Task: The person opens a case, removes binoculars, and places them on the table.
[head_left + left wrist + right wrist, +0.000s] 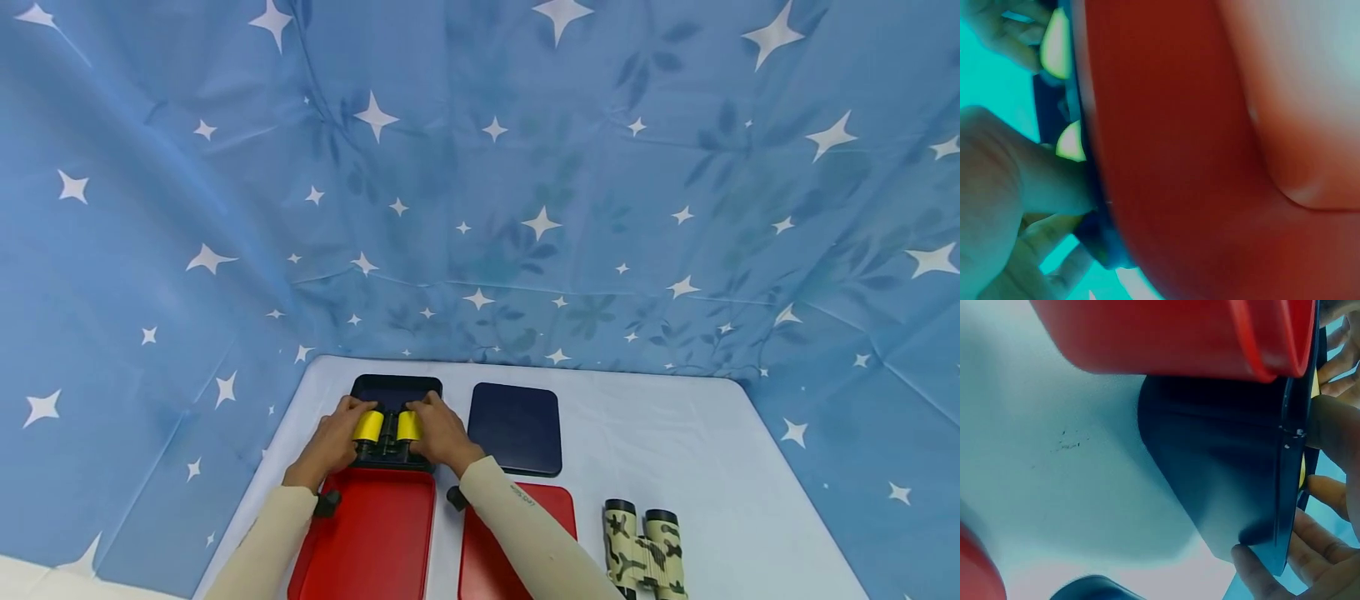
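Yellow-and-black binoculars (368,426) lie in the dark tray (397,385) at the back left of the table, seen in the head view. My left hand (339,438) grips the left barrel, and my right hand (442,429) holds the right one. In the right wrist view, fingers of the right hand (1322,556) also reach the outer wall of the dark tray (1222,462). From the left wrist, the tray wall hides most of the binoculars (1071,142), with the left hand (1016,181) beside them.
A second dark tray (514,429) sits to the right. Two red trays stand nearer: one at left (375,533), another at right (551,504), partly under my right forearm. Camouflage-patterned binoculars (619,537) lie at the front right. Blue star-printed cloth (480,250) rises behind the table.
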Demonstrator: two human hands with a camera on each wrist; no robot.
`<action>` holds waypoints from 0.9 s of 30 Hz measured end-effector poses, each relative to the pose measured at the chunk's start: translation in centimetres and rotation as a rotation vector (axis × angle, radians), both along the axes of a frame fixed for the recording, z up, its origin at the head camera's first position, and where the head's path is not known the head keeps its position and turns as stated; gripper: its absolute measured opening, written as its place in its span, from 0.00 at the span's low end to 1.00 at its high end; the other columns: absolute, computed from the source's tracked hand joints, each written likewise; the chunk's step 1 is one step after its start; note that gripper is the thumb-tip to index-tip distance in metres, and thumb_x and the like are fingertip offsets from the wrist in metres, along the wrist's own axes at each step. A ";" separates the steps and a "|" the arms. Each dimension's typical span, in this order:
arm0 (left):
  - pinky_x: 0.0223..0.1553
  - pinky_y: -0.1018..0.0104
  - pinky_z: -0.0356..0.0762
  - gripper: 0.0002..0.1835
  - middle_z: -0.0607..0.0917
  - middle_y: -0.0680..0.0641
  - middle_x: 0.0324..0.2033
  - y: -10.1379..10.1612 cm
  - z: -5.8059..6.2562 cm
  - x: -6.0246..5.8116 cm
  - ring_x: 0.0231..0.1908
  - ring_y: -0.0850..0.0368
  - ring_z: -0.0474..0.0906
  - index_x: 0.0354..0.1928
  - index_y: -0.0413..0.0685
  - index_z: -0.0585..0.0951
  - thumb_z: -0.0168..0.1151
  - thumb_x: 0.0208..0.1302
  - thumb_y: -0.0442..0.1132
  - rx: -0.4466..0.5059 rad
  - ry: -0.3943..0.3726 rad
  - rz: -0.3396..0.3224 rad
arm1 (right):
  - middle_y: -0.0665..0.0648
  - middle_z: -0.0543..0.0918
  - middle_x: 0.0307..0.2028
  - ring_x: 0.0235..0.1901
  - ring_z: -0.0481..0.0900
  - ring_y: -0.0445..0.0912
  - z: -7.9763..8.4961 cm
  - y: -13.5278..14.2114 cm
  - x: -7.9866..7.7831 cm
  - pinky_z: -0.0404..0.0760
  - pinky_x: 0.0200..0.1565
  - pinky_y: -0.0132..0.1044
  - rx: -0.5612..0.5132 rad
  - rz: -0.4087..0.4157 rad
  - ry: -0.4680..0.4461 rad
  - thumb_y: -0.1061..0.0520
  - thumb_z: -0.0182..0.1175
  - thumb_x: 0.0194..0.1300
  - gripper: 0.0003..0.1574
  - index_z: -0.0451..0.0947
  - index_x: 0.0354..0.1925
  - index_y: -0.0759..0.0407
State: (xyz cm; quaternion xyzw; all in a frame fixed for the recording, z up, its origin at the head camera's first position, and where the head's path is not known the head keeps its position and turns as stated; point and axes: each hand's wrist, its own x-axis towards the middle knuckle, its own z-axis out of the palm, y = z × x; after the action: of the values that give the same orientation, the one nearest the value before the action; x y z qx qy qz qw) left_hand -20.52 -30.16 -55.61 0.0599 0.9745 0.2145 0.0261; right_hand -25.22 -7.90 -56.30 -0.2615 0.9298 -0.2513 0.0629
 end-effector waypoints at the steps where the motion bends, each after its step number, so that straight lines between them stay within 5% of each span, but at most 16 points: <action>1: 0.62 0.37 0.79 0.46 0.71 0.37 0.68 0.0 -0.1 0.0 0.54 0.38 0.79 0.77 0.46 0.70 0.70 0.56 0.16 -0.013 0.003 -0.004 | 0.56 0.76 0.57 0.44 0.79 0.45 0.0 0.0 -0.1 0.86 0.52 0.37 0.000 0.000 0.001 0.53 0.79 0.62 0.44 0.76 0.73 0.53; 14: 0.58 0.40 0.82 0.43 0.75 0.38 0.63 -0.3 -0.3 -0.1 0.48 0.43 0.80 0.72 0.44 0.73 0.71 0.53 0.15 -0.064 0.095 -0.033 | 0.57 0.75 0.57 0.48 0.77 0.46 0.0 0.4 0.1 0.85 0.54 0.35 -0.076 0.006 -0.034 0.54 0.79 0.63 0.44 0.75 0.73 0.56; 23: 0.58 0.40 0.72 0.43 0.74 0.34 0.63 -0.5 1.3 -0.4 0.55 0.39 0.78 0.73 0.42 0.71 0.74 0.54 0.18 -0.035 0.118 -0.044 | 0.57 0.75 0.61 0.52 0.73 0.46 0.9 0.8 -0.6 0.83 0.54 0.33 -0.132 -0.005 0.020 0.52 0.79 0.61 0.47 0.74 0.75 0.55; 27: 0.60 0.41 0.77 0.45 0.73 0.34 0.64 -0.5 2.2 -0.5 0.54 0.40 0.78 0.75 0.40 0.69 0.72 0.54 0.17 0.005 0.120 -0.053 | 0.58 0.75 0.61 0.52 0.73 0.46 1.6 1.2 -0.9 0.82 0.52 0.34 -0.164 -0.001 0.036 0.52 0.79 0.59 0.48 0.74 0.75 0.56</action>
State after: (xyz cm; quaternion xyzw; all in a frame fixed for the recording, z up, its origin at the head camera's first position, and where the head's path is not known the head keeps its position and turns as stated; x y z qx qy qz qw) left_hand -21.07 -30.63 -53.46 0.0983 0.9719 0.2124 -0.0267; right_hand -26.08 -6.68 -54.75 -0.2698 0.9072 -0.3220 0.0246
